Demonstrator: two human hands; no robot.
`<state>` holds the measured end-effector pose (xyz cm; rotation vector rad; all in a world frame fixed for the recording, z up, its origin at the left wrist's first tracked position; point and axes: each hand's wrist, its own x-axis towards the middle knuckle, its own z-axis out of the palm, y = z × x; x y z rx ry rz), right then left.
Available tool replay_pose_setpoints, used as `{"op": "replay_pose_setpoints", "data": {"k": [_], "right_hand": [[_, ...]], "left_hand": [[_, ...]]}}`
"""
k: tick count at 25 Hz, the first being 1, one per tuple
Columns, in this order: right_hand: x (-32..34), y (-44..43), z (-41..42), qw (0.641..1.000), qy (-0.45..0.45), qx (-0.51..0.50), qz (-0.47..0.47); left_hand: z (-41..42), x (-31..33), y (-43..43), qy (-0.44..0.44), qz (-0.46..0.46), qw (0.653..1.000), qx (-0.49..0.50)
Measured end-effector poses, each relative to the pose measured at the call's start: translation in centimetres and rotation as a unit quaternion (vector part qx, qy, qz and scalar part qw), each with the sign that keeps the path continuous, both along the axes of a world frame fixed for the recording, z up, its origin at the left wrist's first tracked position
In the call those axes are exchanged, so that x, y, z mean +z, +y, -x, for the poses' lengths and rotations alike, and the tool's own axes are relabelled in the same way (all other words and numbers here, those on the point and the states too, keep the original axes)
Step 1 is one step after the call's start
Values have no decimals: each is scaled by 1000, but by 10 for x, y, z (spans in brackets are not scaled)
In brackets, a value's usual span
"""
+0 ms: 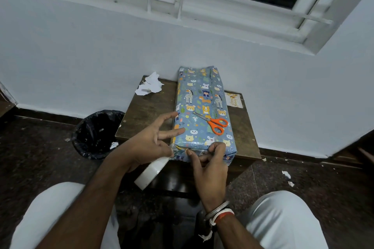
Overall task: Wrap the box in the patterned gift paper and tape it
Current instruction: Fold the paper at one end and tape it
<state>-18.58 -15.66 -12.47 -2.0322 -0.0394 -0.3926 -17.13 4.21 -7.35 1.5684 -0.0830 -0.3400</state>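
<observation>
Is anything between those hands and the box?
Nothing visible. The left hand, holding tape, and the right hand both touch the near end of the box; the scissors lie on top, farther back.

Pale trousers (283, 220), silver bangle (218, 209)

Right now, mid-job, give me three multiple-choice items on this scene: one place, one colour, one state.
1. Where do the scissors lie? A on the floor; B on the wrapped box; C in the bin.
2. What colour are their handles? A orange; B green; C black.
3. What is the right hand doing? A hanging idle; B holding the scissors; C pinching the box's near-end fold.
B: they rest on the box's top. A: both loops are orange. C: its fingers curl on that fold.
</observation>
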Motion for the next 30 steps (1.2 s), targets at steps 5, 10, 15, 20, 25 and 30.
{"op": "replay_pose_setpoints", "data": {"k": [5,10,15,20,25,30], "right_hand": [[34,-18,4,994,26,92,47],[93,-22,-7,950,166,219,-149],[103,-33,-22,918,234,281,-155],[109,-38,-30,949,133,276,-76],[122,-33,-44,969,50,240,25],[120,-34,-58,962,34,269,18]], "left_hand": [[10,16,-16,-20,58,997,55],[8,22,-31,-84,71,992,59],[8,23,-44,-133,45,989,55],[6,24,-51,-134,28,988,72],[0,28,-54,-122,54,988,81],[-3,25,-57,-122,53,985,110]]}}
